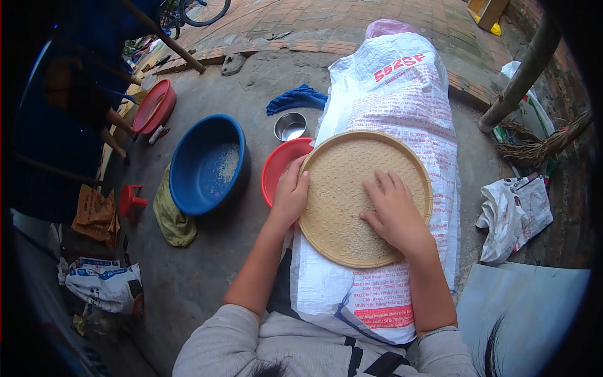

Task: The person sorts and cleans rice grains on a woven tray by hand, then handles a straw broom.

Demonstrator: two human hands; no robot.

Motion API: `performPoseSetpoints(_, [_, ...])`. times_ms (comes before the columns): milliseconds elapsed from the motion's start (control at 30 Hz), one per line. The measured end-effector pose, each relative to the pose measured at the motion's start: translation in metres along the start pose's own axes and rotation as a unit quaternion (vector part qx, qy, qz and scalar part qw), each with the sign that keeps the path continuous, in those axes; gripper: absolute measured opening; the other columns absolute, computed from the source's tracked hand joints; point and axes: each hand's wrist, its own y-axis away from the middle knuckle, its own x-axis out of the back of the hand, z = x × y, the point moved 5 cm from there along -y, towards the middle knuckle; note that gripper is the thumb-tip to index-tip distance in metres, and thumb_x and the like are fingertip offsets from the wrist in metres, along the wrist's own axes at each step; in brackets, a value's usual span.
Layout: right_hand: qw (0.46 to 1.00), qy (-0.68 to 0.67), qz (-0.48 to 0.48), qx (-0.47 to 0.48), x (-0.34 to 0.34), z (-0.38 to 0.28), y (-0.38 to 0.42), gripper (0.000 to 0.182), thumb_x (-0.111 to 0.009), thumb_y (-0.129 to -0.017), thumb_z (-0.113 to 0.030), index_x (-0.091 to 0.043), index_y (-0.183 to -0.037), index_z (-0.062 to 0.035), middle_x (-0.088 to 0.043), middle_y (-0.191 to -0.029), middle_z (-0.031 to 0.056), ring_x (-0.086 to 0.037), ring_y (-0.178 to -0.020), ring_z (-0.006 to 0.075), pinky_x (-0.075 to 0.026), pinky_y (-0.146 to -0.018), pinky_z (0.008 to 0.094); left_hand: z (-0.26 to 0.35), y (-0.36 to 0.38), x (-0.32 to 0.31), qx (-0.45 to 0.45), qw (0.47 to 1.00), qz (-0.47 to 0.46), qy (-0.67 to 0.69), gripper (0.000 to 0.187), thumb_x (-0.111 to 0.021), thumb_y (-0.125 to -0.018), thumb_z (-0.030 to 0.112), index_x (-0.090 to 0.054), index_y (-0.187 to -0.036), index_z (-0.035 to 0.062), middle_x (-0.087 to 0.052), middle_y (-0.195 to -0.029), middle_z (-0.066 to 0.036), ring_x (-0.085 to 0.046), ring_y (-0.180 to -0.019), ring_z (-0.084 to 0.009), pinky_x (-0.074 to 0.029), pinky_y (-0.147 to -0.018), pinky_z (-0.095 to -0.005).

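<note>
A round woven bamboo winnowing tray lies over a large white printed sack in front of me. Pale grains that look like rice are scattered on it, thickest toward its near side. My left hand grips the tray's left rim, thumb on top. My right hand rests on the grains right of the middle, its fingers spread and holding nothing I can see. A red basin sits just beyond my left hand, partly hidden by the tray.
The white sack stretches away ahead. Left of it are a blue tub with some grains, a metal bowl, a blue cloth and a red stool. Another person's legs show at far left; a wooden post stands right.
</note>
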Motion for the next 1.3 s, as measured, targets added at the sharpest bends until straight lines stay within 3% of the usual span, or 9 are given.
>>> performPoseSetpoints(100, [0.996, -0.058, 0.014, 0.059, 0.007, -0.012, -0.003, 0.037, -0.063, -0.077, -0.01, -0.052, -0.111, -0.0018, -0.049, -0.117, 0.0171, -0.042, -0.114, 0.0338, -0.038, -0.094, 0.0396, 0.009, 0.001, 0.002, 0.012, 1.0, 0.016, 0.024, 0.033, -0.043, -0.089, 0.014, -0.049, -0.119, -0.0008, -0.052, -0.115, -0.019, -0.05, -0.109, -0.0311, -0.037, -0.094, -0.0371])
performPoseSetpoints(300, [0.98, -0.18, -0.07, 0.047, -0.001, -0.011, -0.008, 0.012, -0.058, -0.074, -0.004, -0.055, -0.085, 0.0013, -0.054, -0.09, 0.0151, -0.054, -0.09, 0.031, -0.046, -0.077, 0.0374, 0.057, 0.005, 0.007, -0.123, 0.947, 0.086, -0.284, 0.034, -0.043, -0.09, 0.015, -0.049, -0.12, -0.0011, -0.054, -0.108, -0.017, -0.052, -0.104, -0.0285, -0.04, -0.089, -0.0355])
performPoseSetpoints(400, [0.98, -0.189, -0.055, 0.039, 0.003, -0.011, -0.009, 0.008, -0.058, -0.074, -0.001, -0.057, -0.082, 0.001, -0.055, -0.084, 0.0154, -0.056, -0.082, 0.0323, -0.046, -0.073, 0.0388, 0.08, 0.0, -0.005, -0.13, 0.989, 0.051, -0.055, 0.034, -0.042, -0.092, 0.016, -0.049, -0.121, 0.0015, -0.055, -0.11, -0.014, -0.053, -0.102, -0.0257, -0.041, -0.089, -0.035])
performPoseSetpoints(500, [0.969, -0.241, 0.057, 0.022, 0.025, -0.013, -0.014, 0.007, -0.058, -0.074, 0.003, -0.059, -0.081, 0.0009, -0.057, -0.082, 0.0141, -0.058, -0.079, 0.031, -0.047, -0.071, 0.0377, 0.078, -0.008, -0.037, 0.06, 0.95, -0.037, 0.305, 0.035, -0.037, -0.094, 0.018, -0.048, -0.122, 0.0005, -0.053, -0.117, -0.014, -0.053, -0.104, -0.0197, -0.043, -0.089, -0.0314])
performPoseSetpoints(567, [0.922, -0.313, 0.228, -0.007, 0.048, -0.011, -0.014, 0.015, -0.059, -0.073, 0.005, -0.061, -0.087, 0.0005, -0.058, -0.084, 0.0131, -0.058, -0.079, 0.0293, -0.048, -0.071, 0.0357, 0.078, -0.005, -0.069, 0.257, 0.762, -0.171, 0.57, 0.036, -0.034, -0.095, 0.019, -0.046, -0.122, -0.0015, -0.053, -0.115, -0.014, -0.054, -0.102, -0.0185, -0.046, -0.088, -0.0311])
performPoseSetpoints(667, [0.93, -0.291, 0.225, 0.024, 0.049, -0.016, -0.016, 0.021, -0.06, -0.072, 0.007, -0.062, -0.091, -0.0004, -0.059, -0.086, 0.0121, -0.059, -0.08, 0.0272, -0.048, -0.071, 0.0344, 0.072, -0.002, -0.095, 0.26, 0.632, -0.269, 0.678, 0.036, -0.032, -0.096, 0.02, -0.046, -0.12, -0.0036, -0.054, -0.113, -0.014, -0.055, -0.102, -0.0183, -0.047, -0.089, -0.0314])
performPoseSetpoints(867, [0.942, -0.142, 0.302, -0.041, 0.047, 0.005, -0.008, 0.026, -0.064, -0.073, -0.001, -0.063, -0.099, -0.0057, -0.057, -0.101, 0.0102, -0.047, -0.101, 0.0283, -0.04, -0.087, 0.0368, 0.053, -0.012, -0.073, 0.303, 0.652, -0.134, 0.682, 0.032, -0.037, -0.091, 0.004, -0.042, -0.119, -0.0105, -0.055, -0.11, -0.021, -0.058, -0.104, -0.0262, -0.053, -0.086, -0.03])
performPoseSetpoints(1067, [0.997, -0.069, 0.044, 0.006, 0.011, 0.002, -0.006, 0.038, -0.071, -0.071, -0.02, -0.059, -0.103, -0.0044, -0.052, -0.108, 0.0125, -0.045, -0.103, 0.0291, -0.04, -0.087, 0.0387, 0.046, -0.023, -0.066, 0.232, 0.655, -0.104, 0.712, 0.036, -0.037, -0.092, 0.009, -0.041, -0.122, -0.0114, -0.055, -0.113, -0.022, -0.058, -0.105, -0.0252, -0.052, -0.087, -0.0307])
performPoseSetpoints(1300, [0.991, -0.116, -0.032, 0.053, 0.002, -0.019, -0.009, 0.027, -0.065, -0.073, -0.014, -0.056, -0.093, 0.0004, -0.052, -0.098, 0.0149, -0.049, -0.098, 0.031, -0.042, -0.083, 0.0389, 0.043, -0.025, -0.064, 0.207, 0.715, -0.092, 0.661, 0.039, -0.036, -0.092, 0.013, -0.041, -0.123, -0.0119, -0.053, -0.115, -0.022, -0.055, -0.108, -0.0258, -0.049, -0.092, -0.0311])
